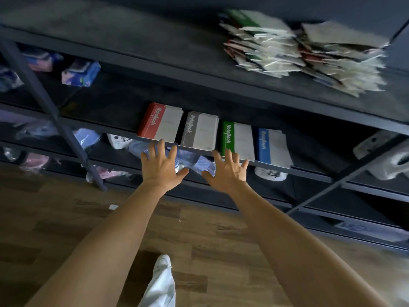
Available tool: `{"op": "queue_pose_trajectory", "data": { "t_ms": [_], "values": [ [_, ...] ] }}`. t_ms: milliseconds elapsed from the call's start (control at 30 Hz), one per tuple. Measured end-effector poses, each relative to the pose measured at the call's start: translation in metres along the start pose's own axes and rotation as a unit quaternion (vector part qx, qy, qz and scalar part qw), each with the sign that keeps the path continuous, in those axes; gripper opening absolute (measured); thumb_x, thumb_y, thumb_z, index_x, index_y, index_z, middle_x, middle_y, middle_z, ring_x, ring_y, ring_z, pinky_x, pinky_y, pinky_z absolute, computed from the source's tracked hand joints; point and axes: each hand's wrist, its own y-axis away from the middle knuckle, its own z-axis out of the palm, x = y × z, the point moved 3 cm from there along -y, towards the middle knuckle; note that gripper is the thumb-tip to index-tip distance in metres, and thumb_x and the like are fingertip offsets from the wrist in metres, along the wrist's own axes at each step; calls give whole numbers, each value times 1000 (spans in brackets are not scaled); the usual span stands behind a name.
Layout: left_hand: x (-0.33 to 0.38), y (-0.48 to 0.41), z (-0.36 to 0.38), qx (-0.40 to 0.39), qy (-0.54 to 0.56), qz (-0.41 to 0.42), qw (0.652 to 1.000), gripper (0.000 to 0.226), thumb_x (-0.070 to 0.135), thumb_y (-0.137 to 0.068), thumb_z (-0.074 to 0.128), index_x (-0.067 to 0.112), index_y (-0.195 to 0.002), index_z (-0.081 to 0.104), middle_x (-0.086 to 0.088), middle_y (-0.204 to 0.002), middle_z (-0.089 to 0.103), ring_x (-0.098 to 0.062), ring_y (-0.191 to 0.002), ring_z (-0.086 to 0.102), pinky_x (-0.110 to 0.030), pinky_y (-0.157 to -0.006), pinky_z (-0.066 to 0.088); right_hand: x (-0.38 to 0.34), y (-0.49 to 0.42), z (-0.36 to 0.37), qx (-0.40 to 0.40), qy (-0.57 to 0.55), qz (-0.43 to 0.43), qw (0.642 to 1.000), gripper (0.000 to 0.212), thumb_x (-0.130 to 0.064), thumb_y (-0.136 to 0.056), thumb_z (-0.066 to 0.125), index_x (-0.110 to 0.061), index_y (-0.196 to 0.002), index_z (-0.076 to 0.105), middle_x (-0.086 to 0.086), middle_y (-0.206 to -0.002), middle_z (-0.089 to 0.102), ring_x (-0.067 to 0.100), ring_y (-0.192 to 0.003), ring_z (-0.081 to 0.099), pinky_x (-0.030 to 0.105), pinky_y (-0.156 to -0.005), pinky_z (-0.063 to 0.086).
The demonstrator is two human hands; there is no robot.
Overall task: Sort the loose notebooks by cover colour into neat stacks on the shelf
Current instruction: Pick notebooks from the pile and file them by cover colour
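Though slightly fanned at the edges, lie flat in a row of four on the middle board of the dark shelf [110, 107]: red stack [160, 122], grey stack [200, 131], green stack [238, 140], blue stack [273, 147]; thin rectangular covers, half colour band, half pale grey. Higher, on the top board [132, 41], one ragged loose pile [305, 54], pale pages splayed, blurred. Left hand [160, 167] below the red stack, right hand [228, 171] at the green stack's front edge: fingers spread, holding nothing, contact unclear. Beneath, wood-grain floor [66, 218], one white shoe [162, 262].
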Motion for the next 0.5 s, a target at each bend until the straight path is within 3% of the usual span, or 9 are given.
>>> {"op": "queue_pose_trajectory", "data": {
  "t_ms": [233,500],
  "values": [
    [69,56,-98,87,4,49,995,78,64,-87,41,22,-148,18,-12,-154,5,-35,-140,12,-49,-107,24,53,78,-89,112,-35,23,993,74,-60,-88,45,-27,-148,17,10,-152,18,33,-138,20,60,-108,17],
    [105,47,-219,199,19,77,977,75,64,-87,41,22,-146,21,-11,-153,7,-35,-140,8,-49,-108,22,88,102,-208,253,-24,39,966,73,-61,-88,43,-26,-148,17,11,-151,20,32,-137,23,56,-107,23]
  ]
}}
